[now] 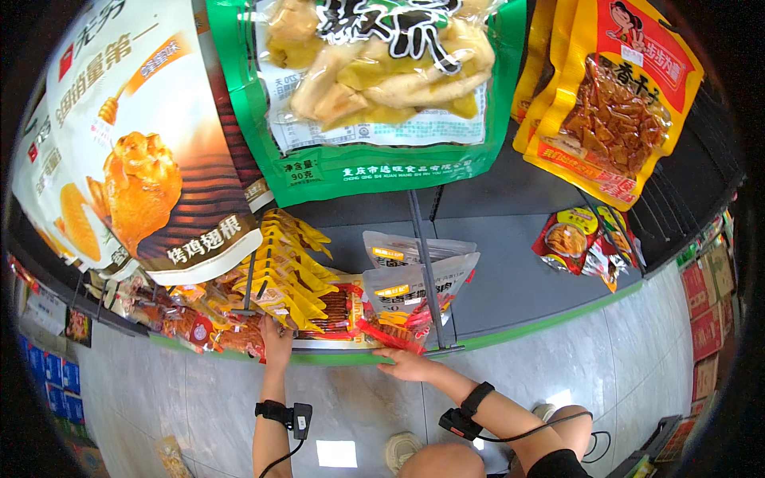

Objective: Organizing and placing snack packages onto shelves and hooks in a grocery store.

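My left hand [276, 337] reaches in at the shelf front, below a hanging row of yellow snack packets [287, 272]. Its fingertips are hidden among the packets, so whether they grip anything is unclear. To its left lie clear bags of reddish-brown snacks [236, 337]. My right hand [409, 364] is at the green shelf edge [496, 342], fingers extended and apart, holding nothing visible. Just above it are a red-edged snack packet [391, 337] and grey stand-up pouches [397, 287]. Between my hands sits an open display box [343, 308] of dark brown sticks.
Large hanging packs loom close overhead: a white chicken-wing pouch [143, 179], a green pouch [382, 161] and yellow-red pouches [621, 119]. Metal display hooks [425, 263] jut outward. Red packets [574, 239] lie on the right. Cartons [705, 310] stand along the right aisle; a bag [172, 457] lies on the floor.
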A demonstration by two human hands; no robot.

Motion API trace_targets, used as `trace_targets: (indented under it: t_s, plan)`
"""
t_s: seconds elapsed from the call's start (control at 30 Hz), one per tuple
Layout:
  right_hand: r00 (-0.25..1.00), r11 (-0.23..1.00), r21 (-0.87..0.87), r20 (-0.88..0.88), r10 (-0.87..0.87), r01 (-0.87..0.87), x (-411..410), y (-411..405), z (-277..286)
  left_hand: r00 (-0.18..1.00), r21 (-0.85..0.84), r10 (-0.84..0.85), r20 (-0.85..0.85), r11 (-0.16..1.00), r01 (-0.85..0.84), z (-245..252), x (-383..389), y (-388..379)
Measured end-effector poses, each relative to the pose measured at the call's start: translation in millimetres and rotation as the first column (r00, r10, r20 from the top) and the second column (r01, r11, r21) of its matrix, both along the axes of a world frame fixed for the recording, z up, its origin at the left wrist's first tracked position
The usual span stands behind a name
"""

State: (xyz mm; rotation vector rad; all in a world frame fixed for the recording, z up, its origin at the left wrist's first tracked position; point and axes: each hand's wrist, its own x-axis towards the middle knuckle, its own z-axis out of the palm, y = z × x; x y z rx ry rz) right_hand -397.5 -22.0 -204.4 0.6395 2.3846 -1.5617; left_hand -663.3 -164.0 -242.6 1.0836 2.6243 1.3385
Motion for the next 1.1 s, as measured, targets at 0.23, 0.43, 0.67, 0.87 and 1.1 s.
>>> trace_targets:
  t_s: [0.23, 0.43, 0.67, 0.87, 1.1]
  plan:
    - [0.991, 0.973, 0.197, 0.026, -0.131, 0.124, -6.2, 11.4, 2.8, 0.922, 0.236, -0.158, 0.353, 0.969, 0.076, -20.4, -27.9, 7.0]
    - [0.945, 0.924, 0.203, -0.030, -0.325, 0.324, -6.3, 20.2, -4.0, 0.798, 0.395, -0.197, 0.570, 0.917, -0.055, -12.7, -7.8, 8.4]
    - [0.862, 0.789, 0.350, -0.161, -0.481, 0.506, -12.4, 22.3, -33.4, 0.542, 0.459, -0.143, 0.828, 0.728, -0.509, 15.4, 11.6, 16.6]
    - [0.912, 0.861, 0.306, -0.066, -0.406, 0.405, -10.7, 34.3, -33.3, 0.444, 0.485, -0.269, 0.854, 0.719, -0.497, -1.5, 2.3, 19.7]
    - [0.902, 0.868, 0.265, -0.011, -0.433, 0.420, 12.7, 48.9, -26.9, 0.216, 0.415, -0.356, 0.909, 0.827, -0.379, -13.5, 14.1, 39.8]
